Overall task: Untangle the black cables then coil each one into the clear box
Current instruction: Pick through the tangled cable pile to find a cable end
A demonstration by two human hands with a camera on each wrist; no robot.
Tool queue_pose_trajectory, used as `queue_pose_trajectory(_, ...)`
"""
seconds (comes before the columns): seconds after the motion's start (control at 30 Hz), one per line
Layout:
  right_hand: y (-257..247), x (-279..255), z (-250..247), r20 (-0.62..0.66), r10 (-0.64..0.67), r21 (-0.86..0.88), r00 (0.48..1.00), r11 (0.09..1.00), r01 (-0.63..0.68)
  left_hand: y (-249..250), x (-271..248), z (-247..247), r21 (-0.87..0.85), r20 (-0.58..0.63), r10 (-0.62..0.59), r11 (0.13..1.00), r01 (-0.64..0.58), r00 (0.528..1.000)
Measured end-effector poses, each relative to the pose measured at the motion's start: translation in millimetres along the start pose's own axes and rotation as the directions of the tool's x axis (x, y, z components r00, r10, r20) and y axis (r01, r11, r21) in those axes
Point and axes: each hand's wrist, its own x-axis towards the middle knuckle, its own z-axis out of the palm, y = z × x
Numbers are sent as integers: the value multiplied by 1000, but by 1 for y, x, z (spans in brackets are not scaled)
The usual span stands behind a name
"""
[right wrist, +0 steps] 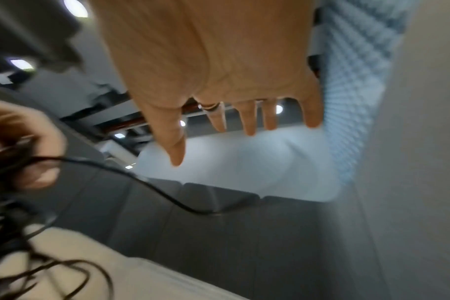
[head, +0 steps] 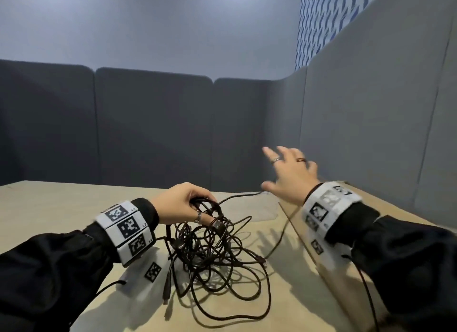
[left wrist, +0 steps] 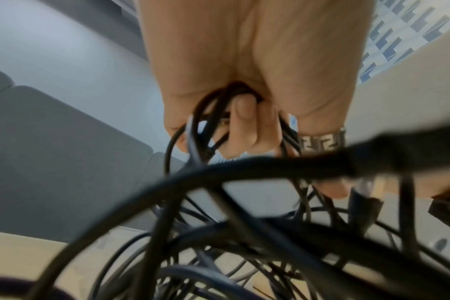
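A tangle of black cables hangs in loops from my left hand down onto the light wooden table. In the left wrist view my left hand has its fingers curled round several strands of the black cables. One strand runs right toward the clear box, whose faint wall shows under my right forearm. My right hand is raised above the box with its fingers spread and holds nothing. The right wrist view shows my right hand open, with the strand below it.
Grey partition panels close off the back and right sides of the table. A paper marker tag lies on the table under my left wrist. Loose cable ends trail toward the front edge.
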Motion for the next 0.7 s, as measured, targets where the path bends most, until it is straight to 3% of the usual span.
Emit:
queue_pose_trajectory(0.1,-43,-16,12,124,-353,-44,927,932,360,3,2,3,4,4,6,1000,-6,1000)
queue_pose_trajectory(0.17,-55,-16,18,236,-419,174,877,906,386,2,1,5,6,5,15,1000,-15,1000)
queue_pose_trajectory(0.23,-55,-13,21,201,-448,473,871,823,314,2,0,5,-21,-16,32,999,-32,999)
queue_pose_trajectory(0.33,-42,-5,23,76,-316,667,946,721,188,-3,-3,2,-84,-32,53,995,-56,998)
queue_pose_trajectory(0.4,-26,3,18,52,-61,798,997,603,-4,-9,-7,-2,-45,-10,49,998,-49,999)
queue_pose_trajectory(0.43,-16,6,12,33,59,805,998,590,-61,-12,-10,-3,-19,-10,43,999,-43,999)
queue_pose_trajectory(0.47,-3,9,4,7,130,762,991,642,-89,-15,-12,-4,-2,-24,40,999,-40,999)
queue_pose_trajectory(0.53,20,10,-5,13,95,587,995,805,-84,-22,-15,-6,0,-57,34,999,-34,998)
queue_pose_trajectory(0.6,33,4,-5,166,-36,320,985,947,-19,-27,-14,-9,-2,-58,17,1000,-17,998)
queue_pose_trajectory(0.7,33,-12,10,476,-75,4,876,997,83,-25,-13,-12,12,-33,-20,1000,20,999)
